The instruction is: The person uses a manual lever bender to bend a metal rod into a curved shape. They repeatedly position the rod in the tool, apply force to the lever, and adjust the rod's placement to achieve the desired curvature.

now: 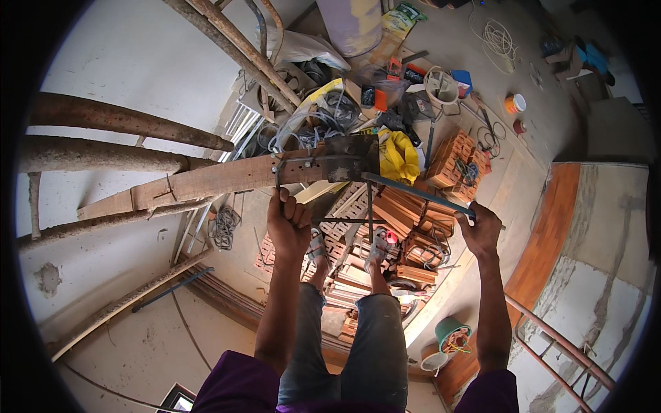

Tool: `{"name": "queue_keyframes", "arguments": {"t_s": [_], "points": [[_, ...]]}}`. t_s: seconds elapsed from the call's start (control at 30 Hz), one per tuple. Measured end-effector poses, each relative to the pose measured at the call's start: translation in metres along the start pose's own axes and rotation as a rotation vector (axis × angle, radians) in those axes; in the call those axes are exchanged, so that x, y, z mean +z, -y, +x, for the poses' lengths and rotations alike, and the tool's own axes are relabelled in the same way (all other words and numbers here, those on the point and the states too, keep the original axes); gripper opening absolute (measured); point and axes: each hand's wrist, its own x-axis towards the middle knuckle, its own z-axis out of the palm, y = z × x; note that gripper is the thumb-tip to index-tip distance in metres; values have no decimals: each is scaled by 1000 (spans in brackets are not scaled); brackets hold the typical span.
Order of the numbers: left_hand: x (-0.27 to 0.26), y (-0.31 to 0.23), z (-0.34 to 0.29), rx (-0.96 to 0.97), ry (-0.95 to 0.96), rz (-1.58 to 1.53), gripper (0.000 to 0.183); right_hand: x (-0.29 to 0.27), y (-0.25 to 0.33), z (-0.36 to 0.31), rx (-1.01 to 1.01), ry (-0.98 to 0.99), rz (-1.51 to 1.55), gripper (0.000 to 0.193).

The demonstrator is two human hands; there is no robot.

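Note:
A wooden plank [227,180] spans in front of me, with a dark metal plate [350,158] and several pins at its right end. Across that end lies a thin steel rod bent at several corners; one side [370,206] hangs below the plank. My left hand [288,224] is closed around the rod's end just under the plank. My right hand [480,228] is wrapped round the far end of a long blue-grey metal bar [420,193]. That bar's other end meets the rod at the plank's right edge.
Rusty scaffold poles [117,153] stand at left. Below, my sandalled feet are above stacked bricks [351,282]. Bags, cables and a bucket [441,86] clutter the far floor, with a yellow bag [399,155] behind the plank. A green bucket [452,334] stands lower right.

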Motion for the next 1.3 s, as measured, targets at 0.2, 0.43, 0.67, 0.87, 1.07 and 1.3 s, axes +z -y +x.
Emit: {"name": "queue_keyframes", "arguments": {"t_s": [0.2,0.43,0.67,0.87,1.07,1.3], "points": [[-4,1,6,2,2,40,28,-7,-13,19,-68,38,-71,40],[-8,0,7,-2,36,35,27,-22,-26,91,-365,2,-75,38],[-9,7,8,97,-43,45,27,5,-31,66,-290,9,15,28],[-1,11,8,116,-69,88,28,29,-21,9,-38,-51,23,30],[-5,5,6,106,-9,109,30,12,-4,-6,-50,-74,-51,31],[-5,-2,5,43,-12,103,30,2,-1,1,-39,-20,9,32]]}}
